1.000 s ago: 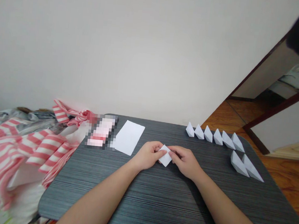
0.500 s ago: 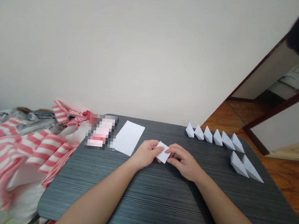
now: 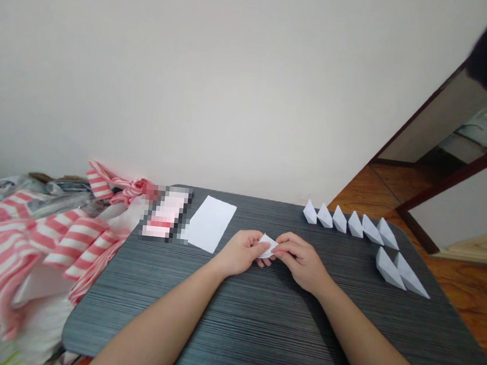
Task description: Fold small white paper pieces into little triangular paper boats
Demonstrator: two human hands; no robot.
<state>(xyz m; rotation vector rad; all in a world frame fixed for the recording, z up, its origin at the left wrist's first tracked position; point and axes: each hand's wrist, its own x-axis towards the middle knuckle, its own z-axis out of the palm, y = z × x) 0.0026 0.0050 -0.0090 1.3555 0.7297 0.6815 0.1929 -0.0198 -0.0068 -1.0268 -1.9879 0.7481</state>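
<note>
Between my two hands, above the middle of the table, is a small piece of folded white paper [image 3: 267,244]. My left hand [image 3: 240,253] pinches its left side, thumb on top and fingers beneath. The thumb and fingertips of my right hand [image 3: 301,260] close on its right edge. Part of the paper is covered by my fingers. Several white folded paper boats [image 3: 355,224] stand in a row at the table's back right, and two more boats [image 3: 389,267] sit in front of them.
A stack of white paper sheets [image 3: 210,223] lies on the dark wood-grain table [image 3: 229,330], left of my hands. Beside it is a blurred-out pink and white rectangle [image 3: 164,212]. Red-and-white striped cloth [image 3: 43,243] is heaped off the left edge. A wall [image 3: 245,79] rises behind.
The paper has tilted and shows less of its face, now a narrower shape. My right fingers have closed in on its right edge. The boats and sheets stay put.
</note>
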